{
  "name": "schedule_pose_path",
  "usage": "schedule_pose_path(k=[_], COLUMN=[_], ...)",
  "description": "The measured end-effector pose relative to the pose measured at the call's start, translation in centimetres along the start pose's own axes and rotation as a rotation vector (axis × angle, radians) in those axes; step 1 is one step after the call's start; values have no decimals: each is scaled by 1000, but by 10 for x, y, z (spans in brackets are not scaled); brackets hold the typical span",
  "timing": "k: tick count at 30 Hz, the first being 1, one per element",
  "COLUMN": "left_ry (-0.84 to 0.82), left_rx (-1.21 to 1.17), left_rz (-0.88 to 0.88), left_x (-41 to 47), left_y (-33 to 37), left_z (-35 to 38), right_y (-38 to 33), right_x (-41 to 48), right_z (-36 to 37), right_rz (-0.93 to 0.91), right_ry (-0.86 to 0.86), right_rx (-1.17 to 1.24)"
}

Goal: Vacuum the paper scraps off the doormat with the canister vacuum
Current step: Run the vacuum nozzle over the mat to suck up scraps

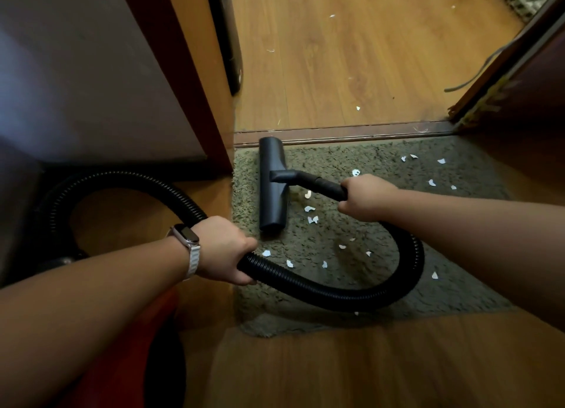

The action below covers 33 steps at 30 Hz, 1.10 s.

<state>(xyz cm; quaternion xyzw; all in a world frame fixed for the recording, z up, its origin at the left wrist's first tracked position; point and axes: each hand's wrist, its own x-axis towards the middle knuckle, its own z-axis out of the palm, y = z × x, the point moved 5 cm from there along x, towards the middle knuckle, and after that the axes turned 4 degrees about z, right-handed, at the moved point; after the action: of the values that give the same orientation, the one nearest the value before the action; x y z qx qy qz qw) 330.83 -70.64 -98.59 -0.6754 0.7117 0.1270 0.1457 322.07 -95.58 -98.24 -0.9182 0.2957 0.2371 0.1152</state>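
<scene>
A grey-green shaggy doormat [351, 160] lies before a doorway. White paper scraps [312, 219] are scattered over its middle and right side. A black floor nozzle [273, 181] rests flat on the mat's left part, lengthwise toward the threshold. My right hand [367, 196] is shut on the black wand just behind the nozzle. My left hand [223, 248], with a watch on its wrist, is shut on the black ribbed hose [336, 294], which loops across the mat. A red and black canister [137, 346] is partly visible under my left arm.
A wooden threshold strip [342, 132] borders the mat's far edge, with wood floor [351, 56] and a few scraps beyond. A door frame [195, 80] and grey wall stand at the left, a dark door [519, 80] at the right.
</scene>
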Motion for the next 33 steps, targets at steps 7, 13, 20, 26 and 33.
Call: schedule_pose_path(k=[7, 13, 20, 26, 33], left_ry=[-34, -7, 28, 33, -54], left_rx=[-5, 1, -5, 0, -31], left_rz=[9, -11, -30, -24, 25], left_x=[-19, -16, -1, 6, -1], left_y=[3, 0, -1, 2, 10], left_z=[3, 1, -5, -11, -2], right_y=[-49, -31, 17, 35, 3], right_x=[4, 1, -6, -9, -11], right_z=[12, 5, -1, -8, -17], right_rz=[-56, -26, 70, 80, -92], right_ry=[-48, -41, -47, -40, -11], right_rx=[-70, -85, -85, -64, -50])
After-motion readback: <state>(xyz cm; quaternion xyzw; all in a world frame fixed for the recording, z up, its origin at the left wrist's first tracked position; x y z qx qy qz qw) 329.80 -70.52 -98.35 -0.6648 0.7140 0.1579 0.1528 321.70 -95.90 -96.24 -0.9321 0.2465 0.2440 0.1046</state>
